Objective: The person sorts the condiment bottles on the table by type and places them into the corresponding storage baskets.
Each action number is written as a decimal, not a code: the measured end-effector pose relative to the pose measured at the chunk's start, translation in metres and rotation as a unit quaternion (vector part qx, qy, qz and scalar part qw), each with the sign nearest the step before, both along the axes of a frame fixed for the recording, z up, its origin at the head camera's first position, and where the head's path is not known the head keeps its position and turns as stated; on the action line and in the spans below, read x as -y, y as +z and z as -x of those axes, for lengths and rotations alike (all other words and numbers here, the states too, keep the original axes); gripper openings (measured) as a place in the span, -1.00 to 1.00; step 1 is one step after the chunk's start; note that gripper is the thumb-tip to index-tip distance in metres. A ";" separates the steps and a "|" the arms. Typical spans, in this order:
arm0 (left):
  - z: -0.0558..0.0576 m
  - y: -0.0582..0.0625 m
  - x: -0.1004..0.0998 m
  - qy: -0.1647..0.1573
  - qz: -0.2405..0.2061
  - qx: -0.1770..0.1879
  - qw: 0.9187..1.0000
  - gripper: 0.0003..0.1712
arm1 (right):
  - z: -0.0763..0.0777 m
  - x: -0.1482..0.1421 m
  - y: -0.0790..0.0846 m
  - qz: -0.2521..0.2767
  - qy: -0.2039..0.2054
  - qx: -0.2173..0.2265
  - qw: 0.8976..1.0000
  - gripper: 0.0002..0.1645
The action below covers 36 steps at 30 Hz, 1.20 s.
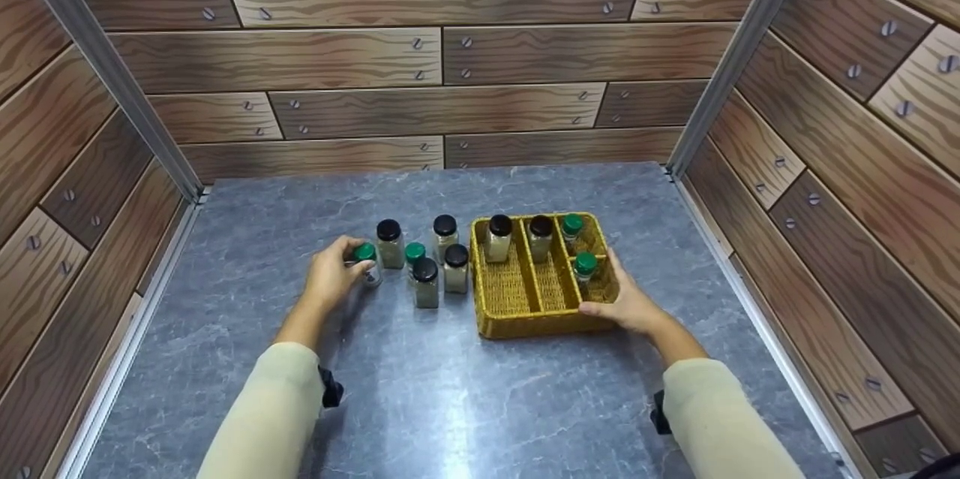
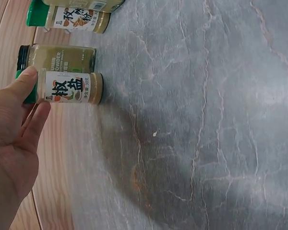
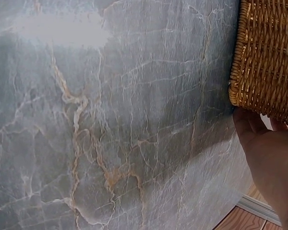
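My left hand (image 1: 328, 278) pinches a small spice jar (image 2: 69, 87) by its green cap, thumb on one side and fingers on the other. The jar, with a printed label and tan powder inside, stands about upright at the left end of a jar group. Close behind it in the left wrist view is a black-capped cumin powder jar (image 2: 62, 58). My right hand (image 1: 636, 306) grips the near right corner of a woven basket (image 1: 551, 325), thumb at the front rim and fingers along the right side. In the right wrist view, the fingertips (image 3: 245, 120) lie against the wicker wall.
Several loose jars, black-capped ones (image 1: 425, 284) and a green-capped one (image 1: 415, 254), stand left of the basket. Inside its divided compartments are two black-capped jars (image 1: 499, 239) and two green-capped jars (image 1: 585, 266). Wood-patterned walls (image 1: 442, 58) enclose the grey marbled table (image 1: 420, 404).
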<state>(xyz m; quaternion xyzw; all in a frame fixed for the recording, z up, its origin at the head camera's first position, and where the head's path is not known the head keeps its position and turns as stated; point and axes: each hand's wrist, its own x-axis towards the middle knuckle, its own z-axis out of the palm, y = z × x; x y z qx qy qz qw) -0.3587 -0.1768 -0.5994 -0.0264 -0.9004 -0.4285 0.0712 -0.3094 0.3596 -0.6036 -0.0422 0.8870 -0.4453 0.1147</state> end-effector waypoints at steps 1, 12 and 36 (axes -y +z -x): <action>0.000 0.000 0.000 0.001 0.004 -0.001 1.000 -0.55 | 0.000 0.000 0.000 0.000 -0.001 0.000 1.000 0.73; 0.000 0.005 0.000 -0.009 0.036 0.002 0.999 -0.53 | 0.000 0.000 0.001 0.006 -0.005 0.001 1.000 0.73; -0.036 0.055 -0.018 -0.021 0.000 -0.085 0.996 -0.50 | 0.001 -0.002 0.000 0.016 0.003 0.007 1.000 0.76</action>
